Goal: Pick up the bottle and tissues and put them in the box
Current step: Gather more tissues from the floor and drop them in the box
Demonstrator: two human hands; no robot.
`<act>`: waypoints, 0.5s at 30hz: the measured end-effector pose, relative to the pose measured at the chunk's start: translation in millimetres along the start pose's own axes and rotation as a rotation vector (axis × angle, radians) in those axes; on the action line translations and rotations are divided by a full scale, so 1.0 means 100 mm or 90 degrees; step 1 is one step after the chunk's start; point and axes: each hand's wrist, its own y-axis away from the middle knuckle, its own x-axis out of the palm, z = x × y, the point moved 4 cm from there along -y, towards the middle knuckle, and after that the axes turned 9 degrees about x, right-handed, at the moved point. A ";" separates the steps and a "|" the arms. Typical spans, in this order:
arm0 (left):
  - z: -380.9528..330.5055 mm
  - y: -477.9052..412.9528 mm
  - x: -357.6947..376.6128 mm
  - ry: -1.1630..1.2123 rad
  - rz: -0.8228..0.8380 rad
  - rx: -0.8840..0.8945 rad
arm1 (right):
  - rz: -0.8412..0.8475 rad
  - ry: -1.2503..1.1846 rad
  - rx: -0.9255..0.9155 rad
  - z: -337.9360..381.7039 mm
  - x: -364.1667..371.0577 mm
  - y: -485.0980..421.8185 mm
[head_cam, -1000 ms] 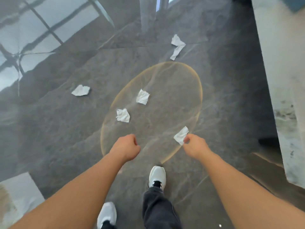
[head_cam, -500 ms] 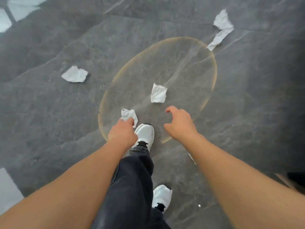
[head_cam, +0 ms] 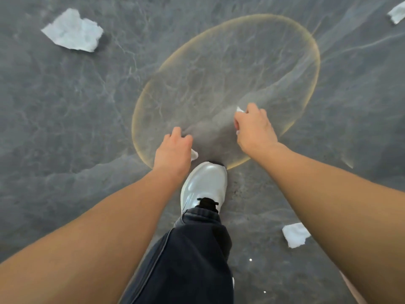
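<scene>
While both arms stretch down over the grey floor [head_cam: 65, 106], the left hand [head_cam: 173, 150] curls shut on a crumpled white tissue [head_cam: 194, 154] and the right hand [head_cam: 254, 128] closes on another tissue [head_cam: 240, 109]. Loose tissues lie far left [head_cam: 72, 30] and near right [head_cam: 293, 234].

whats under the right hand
The right hand is closed over a tissue; only small white bits show at the fingers. The rest is covered by the hand. Beneath is the grey floor inside the ring mark.
</scene>
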 end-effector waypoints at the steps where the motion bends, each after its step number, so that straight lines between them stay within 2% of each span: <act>1: 0.04 0.02 -0.03 0.012 -0.007 -0.003 | 0.020 -0.024 -0.001 -0.02 0.04 0.05; 7: 0.12 0.43 -0.45 0.022 -0.040 -0.048 | 0.080 -0.112 0.022 -0.01 -0.11 0.72; 12: -0.04 1.03 -1.00 0.056 -0.065 -0.056 | 0.050 -0.135 0.041 0.24 -0.60 1.39; 15: -0.11 1.50 -1.32 0.087 -0.097 -0.059 | 0.024 -0.152 0.012 0.55 -0.92 1.87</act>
